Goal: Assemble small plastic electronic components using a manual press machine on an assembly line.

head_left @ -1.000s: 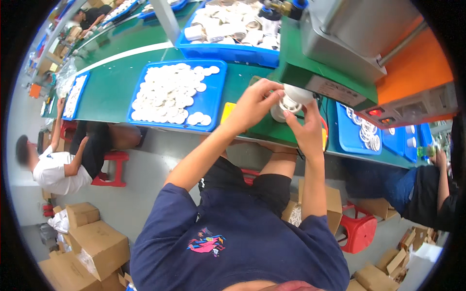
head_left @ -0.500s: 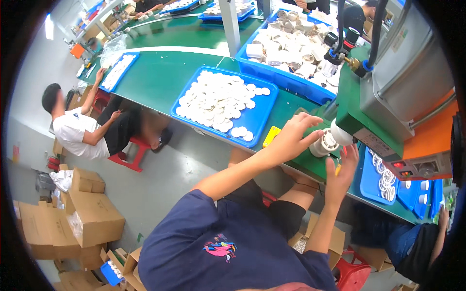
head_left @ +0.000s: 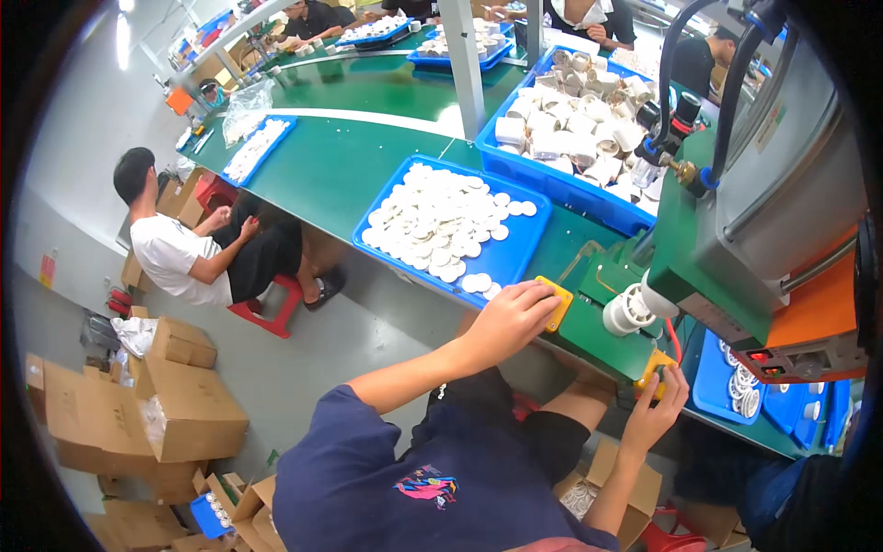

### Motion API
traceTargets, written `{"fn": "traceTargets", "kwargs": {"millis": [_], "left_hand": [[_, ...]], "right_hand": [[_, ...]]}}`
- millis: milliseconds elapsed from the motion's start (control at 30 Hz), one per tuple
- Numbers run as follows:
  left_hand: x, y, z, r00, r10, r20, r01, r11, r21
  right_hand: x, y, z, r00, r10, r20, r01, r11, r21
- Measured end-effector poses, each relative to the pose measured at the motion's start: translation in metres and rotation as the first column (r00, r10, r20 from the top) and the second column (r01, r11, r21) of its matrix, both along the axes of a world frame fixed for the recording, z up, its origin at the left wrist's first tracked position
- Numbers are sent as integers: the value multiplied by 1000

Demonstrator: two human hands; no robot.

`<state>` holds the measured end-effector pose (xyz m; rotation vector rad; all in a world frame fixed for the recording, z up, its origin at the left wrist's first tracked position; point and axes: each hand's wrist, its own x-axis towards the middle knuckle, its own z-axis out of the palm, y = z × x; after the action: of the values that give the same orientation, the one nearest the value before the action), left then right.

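Note:
My left hand [head_left: 515, 320] lies palm down with its fingertips on a yellow button box [head_left: 554, 302] at the table's edge. The fingers look stretched out, holding nothing. My right hand [head_left: 657, 407] has its fingers apart on a second yellow button box [head_left: 649, 379], partly covering it. Between the two boxes, a white ribbed plastic fitting [head_left: 627, 311] sits on the green base [head_left: 602, 339] of a press. Right against the fitting is the white rounded head [head_left: 659, 296] of the press, and I cannot tell whether they touch.
A blue tray of white discs [head_left: 501, 259] lies to the left, before a deep blue bin of white cups [head_left: 515, 166]. The press body [head_left: 768, 202] towers at right, beside a blue tray of white rings [head_left: 708, 386]. A person in a white shirt [head_left: 175, 248] sits far left.
Both hands have left the white fitting at the press head. My left hand has moved left and down onto one button box, my right hand down onto the other. The view has shifted.

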<state>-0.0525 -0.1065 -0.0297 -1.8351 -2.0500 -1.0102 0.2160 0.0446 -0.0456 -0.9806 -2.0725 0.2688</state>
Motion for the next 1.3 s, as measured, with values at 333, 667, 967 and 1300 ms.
{"fn": "traceTargets", "kwargs": {"millis": [333, 667, 967, 1300], "left_hand": [[-7, 9, 9, 996, 87, -32, -87, 996, -24], [18, 81, 31, 606, -123, 786, 10, 989, 147], [16, 78, 13, 713, -31, 701, -48, 995, 93], [13, 73, 14, 783, 58, 619, -134, 988, 76]], "right_hand": [[-29, 16, 13, 999, -33, 3, 33, 999, 40], [-26, 7, -41, 937, -11, -350, 35, 997, 63], [-27, 4, -27, 939, -57, -340, 58, 998, -7], [-94, 2, 39, 887, 221, -406, -346, 900, -265]]}}
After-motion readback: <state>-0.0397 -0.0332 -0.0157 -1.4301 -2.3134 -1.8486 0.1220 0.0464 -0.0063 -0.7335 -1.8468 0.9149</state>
